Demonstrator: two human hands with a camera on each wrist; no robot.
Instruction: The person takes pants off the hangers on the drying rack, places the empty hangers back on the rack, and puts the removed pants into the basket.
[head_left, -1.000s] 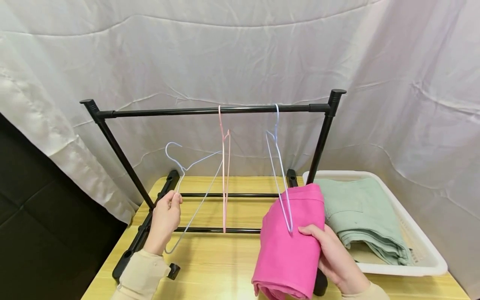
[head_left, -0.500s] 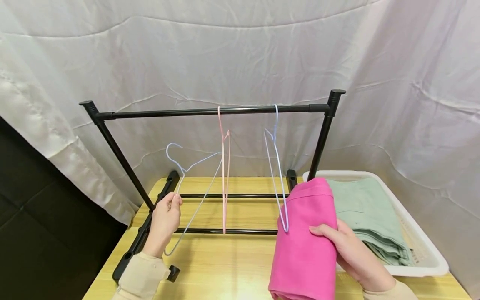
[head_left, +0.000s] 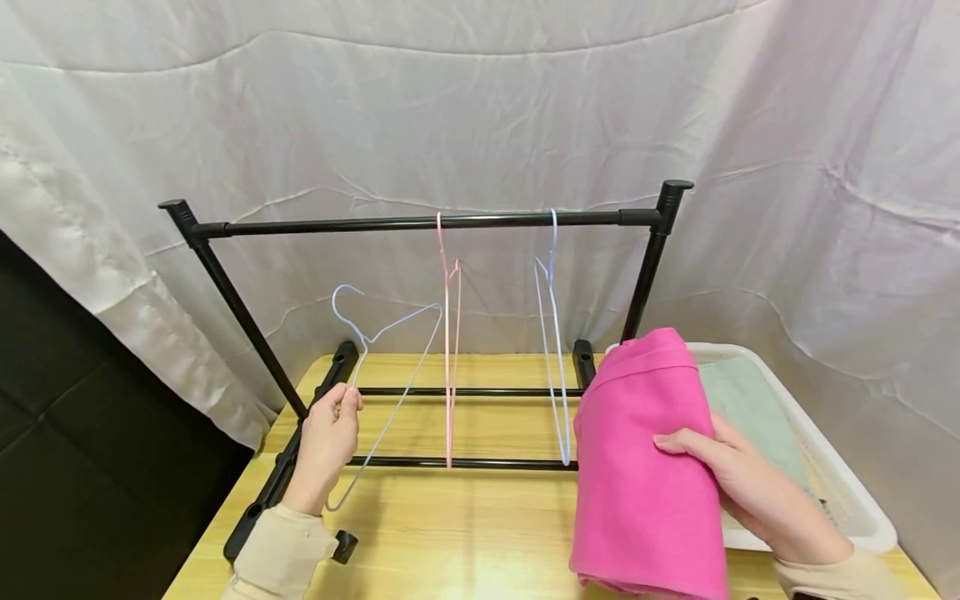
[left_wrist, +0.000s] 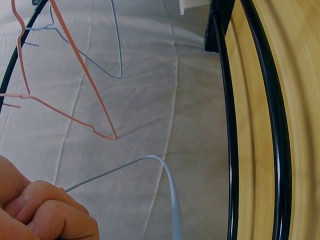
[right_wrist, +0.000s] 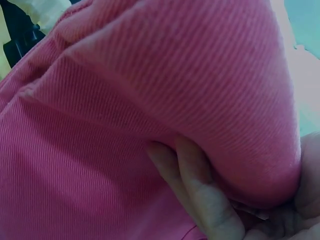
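My left hand (head_left: 330, 437) grips one side of a light blue wire hanger (head_left: 401, 400), whose hook points up, free of the rail. In the left wrist view the curled fingers (left_wrist: 62, 215) pinch that hanger's wire. My right hand (head_left: 750, 483) holds a folded bright pink garment (head_left: 645, 475), thumb on the front and fingers behind. Ribbed pink cloth fills most of the right wrist view, with two fingers (right_wrist: 197, 185) against it. A pink hanger (head_left: 448, 367) and a second blue hanger (head_left: 557, 358) hang from the black rail (head_left: 337, 224).
A black rack frame (head_left: 247, 317) stands on the wooden table (head_left: 420, 533). At the right, a white basket (head_left: 862, 517) holds a folded pale green garment (head_left: 750, 400), partly covered by the pink one. A pale curtain (head_left: 480, 117) hangs behind.
The pink garment has moved right with my right hand, away from the second blue hanger and partly over the basket. My left hand and its hanger have barely moved.
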